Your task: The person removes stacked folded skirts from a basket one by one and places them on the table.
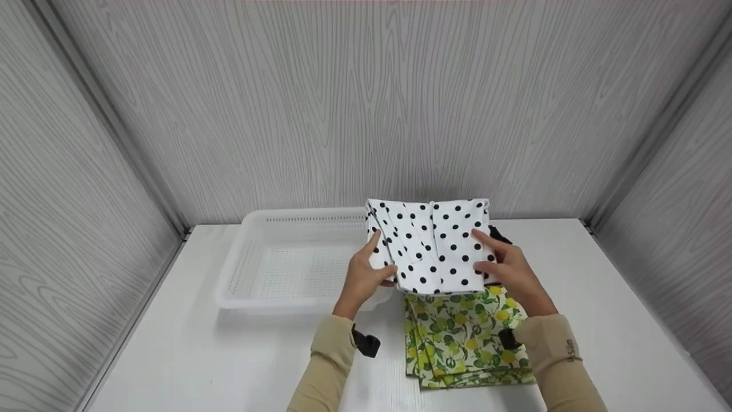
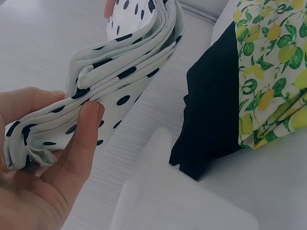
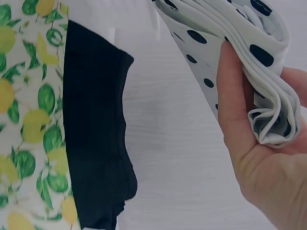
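Observation:
A folded white cloth with black polka dots (image 1: 440, 246) is held up off the table between my two hands. At its left edge my left hand (image 1: 363, 277) grips the layers between thumb and fingers. My right hand (image 1: 513, 276) pinches the opposite edge in the same way. Several stacked folds of the dotted cloth (image 2: 129, 62) show edge-on in the left wrist view. Below it lies a folded lemon-print cloth (image 1: 466, 343), partly hidden by the dotted one. A black piece of fabric (image 3: 96, 129) sticks out past the lemon print in both wrist views.
A white plastic basket (image 1: 274, 303) with slotted walls stands to the left, its right end partly behind the dotted cloth and my left hand. The white table (image 1: 154, 355) meets grey wood-patterned panels (image 1: 320, 114) at the back and sides.

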